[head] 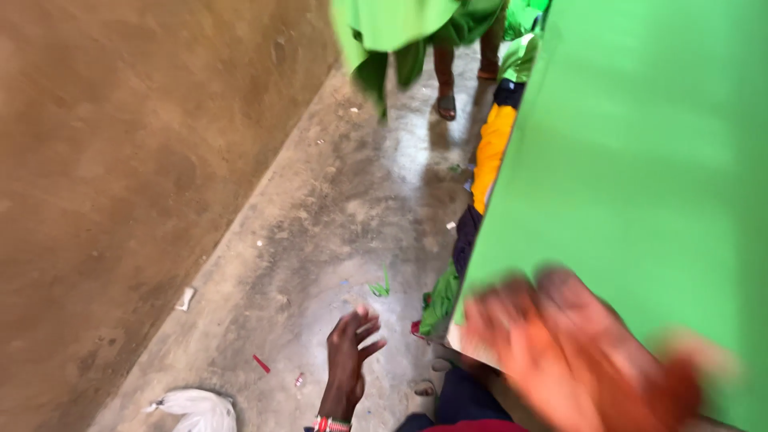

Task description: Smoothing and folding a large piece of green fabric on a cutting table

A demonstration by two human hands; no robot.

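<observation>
My left hand (350, 352), with a beaded bracelet at the wrist, hangs low over the concrete floor. Its fingers are apart and it holds nothing. My right hand (576, 352) is close to the camera and heavily blurred, lying against a large sheet of bright green cloth (640, 160) that fills the right side. Motion blur hides whether its fingers grip the cloth or only rest on it. A small green scrap (380, 288) lies on the floor just beyond my left hand.
A brown mud wall (120, 160) runs along the left. Another person's sandalled feet (446, 104) stand at the far end under more green cloth (392, 32). Orange cloth (492, 152) and dark cloth (466, 240) hang beside the sheet. A white bag (196, 410) lies near.
</observation>
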